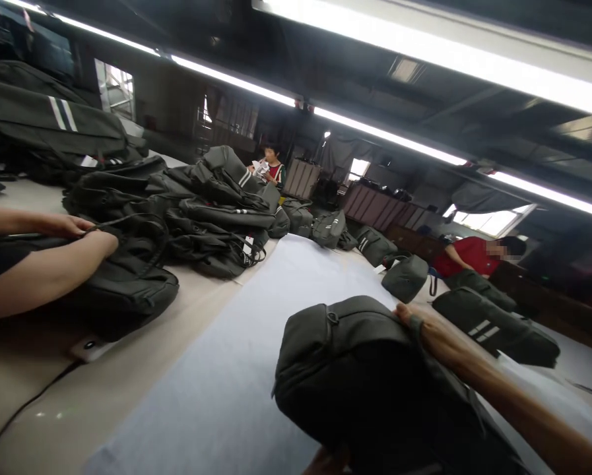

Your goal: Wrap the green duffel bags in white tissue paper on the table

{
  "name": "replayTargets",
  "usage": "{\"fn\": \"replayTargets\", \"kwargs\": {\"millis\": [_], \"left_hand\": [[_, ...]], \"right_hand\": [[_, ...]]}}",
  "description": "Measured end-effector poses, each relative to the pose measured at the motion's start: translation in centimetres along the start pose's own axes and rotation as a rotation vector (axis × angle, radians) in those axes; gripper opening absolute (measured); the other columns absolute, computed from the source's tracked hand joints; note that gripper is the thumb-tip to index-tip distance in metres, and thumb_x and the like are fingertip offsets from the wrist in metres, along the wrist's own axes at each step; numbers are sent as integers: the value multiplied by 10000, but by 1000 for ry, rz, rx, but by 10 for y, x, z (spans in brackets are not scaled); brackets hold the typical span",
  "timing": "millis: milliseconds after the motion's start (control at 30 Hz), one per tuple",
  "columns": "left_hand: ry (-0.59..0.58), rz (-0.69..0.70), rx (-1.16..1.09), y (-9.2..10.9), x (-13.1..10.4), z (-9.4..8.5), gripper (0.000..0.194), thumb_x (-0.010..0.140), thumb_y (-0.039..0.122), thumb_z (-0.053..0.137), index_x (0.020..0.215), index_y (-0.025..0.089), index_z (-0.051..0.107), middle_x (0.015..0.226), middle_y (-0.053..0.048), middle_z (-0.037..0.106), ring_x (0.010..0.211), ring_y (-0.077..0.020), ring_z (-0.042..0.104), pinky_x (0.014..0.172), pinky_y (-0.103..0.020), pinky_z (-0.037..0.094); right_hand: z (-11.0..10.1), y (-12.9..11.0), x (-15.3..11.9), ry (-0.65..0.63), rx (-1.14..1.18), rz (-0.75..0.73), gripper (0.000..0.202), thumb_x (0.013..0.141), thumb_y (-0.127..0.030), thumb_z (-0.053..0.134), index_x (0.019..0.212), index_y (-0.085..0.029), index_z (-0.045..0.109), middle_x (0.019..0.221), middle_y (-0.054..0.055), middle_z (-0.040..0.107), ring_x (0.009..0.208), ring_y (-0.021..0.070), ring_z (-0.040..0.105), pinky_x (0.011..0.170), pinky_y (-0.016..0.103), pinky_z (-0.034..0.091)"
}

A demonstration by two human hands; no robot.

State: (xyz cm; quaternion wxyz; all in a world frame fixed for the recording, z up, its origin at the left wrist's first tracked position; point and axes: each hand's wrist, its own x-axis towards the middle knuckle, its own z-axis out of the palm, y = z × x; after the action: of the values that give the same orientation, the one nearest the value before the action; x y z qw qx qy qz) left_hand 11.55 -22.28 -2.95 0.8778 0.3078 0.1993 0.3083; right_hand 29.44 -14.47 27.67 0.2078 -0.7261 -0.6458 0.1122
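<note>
So, white sheet (226, 369) on the table (147, 376) was my landmark here. Way off to its left, a co-worker's hands (78, 226) were at a dark bag (122, 287), with a small white gadget (92, 348) and its cord (23, 394) closer in on that side. A heap of dark bags (211, 211) sat along the sheet's far left edge, and somebody with papers (261, 169) was past its far end

Over the sheet's near right part was the backpack (355, 369). Left hand (328, 458) was at its lower edge, mostly cut off, so I honestly couldn't tell if it was gripping. Right hand (403, 314) was clamped on the upper edge, over the sheet's right border, so that one was clearly nearer the top. The bag hung between the two, its long axis seemingly slanting from mid-sheet toward the near right corner

Right of the sheet: a striped bag (503, 336), plus a person in red (466, 256) beyond it
</note>
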Motion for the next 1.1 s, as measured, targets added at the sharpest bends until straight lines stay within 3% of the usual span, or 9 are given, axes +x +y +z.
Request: {"fn": "replayTargets", "kwargs": {"millis": [133,300,400,500,700,800,933,1000,1100], "left_hand": [[-30,39,-25,25,14,-3,817,615,781,699,1266,295,616,1355,-141,553,1398,-398,332,1162,-560,252],[-185,27,-194,72,55,15,981,653,929,398,1380,280,512,1510,-146,387,1276,-425,476,1005,-639,418],[-90,32,-259,94,84,5,908,662,872,506,1321,251,556,1474,-159,419,1169,-392,554,962,-633,449],[26,0,-298,103,112,-14,818,732,826,478,1278,226,577,1415,-157,477,1101,-355,586,940,-613,474],[58,-70,-383,86,139,-40,793,821,778,378,1291,168,563,1363,-188,532,1111,-363,592,923,-579,504],[164,-126,-410,67,138,-53,783,841,767,369,1298,160,559,1335,-197,562,1089,-371,612,883,-556,528],[405,-208,-407,46,133,-71,770,866,758,354,1279,139,551,1233,-200,619,999,-321,652,804,-471,564],[444,-225,-405,44,132,-76,755,876,750,361,1288,143,538,1213,-192,628,985,-295,654,787,-436,567],[432,-218,-402,49,131,-74,753,871,759,368,1299,165,543,1236,-182,625,1008,-297,646,778,-436,562]], "right_hand": [[3,-5,25,-76,-76,-122,486,914,-640,344,864,-261,644,968,55,680,905,261,609,815,357,468],[3,-27,85,-17,-82,-166,434,868,-611,468,1051,-279,679,1093,60,686,1018,280,619,915,376,455],[12,-36,118,-8,-103,-226,418,889,-574,473,1069,-255,675,1067,59,706,995,261,634,888,355,457],[27,-35,151,26,-119,-241,388,900,-529,500,1070,-227,674,1099,68,704,1011,233,627,865,314,451],[70,-8,196,-59,-83,-169,412,884,-565,531,1024,-207,679,1064,72,712,985,225,619,850,310,437],[109,14,192,-86,-55,-120,403,896,-572,515,1060,-230,651,1078,64,704,980,223,621,833,317,440],[163,37,171,33,-88,-124,355,914,-517,529,1132,-250,614,1157,58,671,1075,237,586,937,377,405],[177,41,167,74,-103,-132,362,904,-515,550,1150,-256,608,1168,54,665,1091,248,576,960,398,390],[177,40,168,63,-93,-133,346,915,-507,532,1146,-262,612,1168,45,669,1084,246,583,957,394,393]]}}
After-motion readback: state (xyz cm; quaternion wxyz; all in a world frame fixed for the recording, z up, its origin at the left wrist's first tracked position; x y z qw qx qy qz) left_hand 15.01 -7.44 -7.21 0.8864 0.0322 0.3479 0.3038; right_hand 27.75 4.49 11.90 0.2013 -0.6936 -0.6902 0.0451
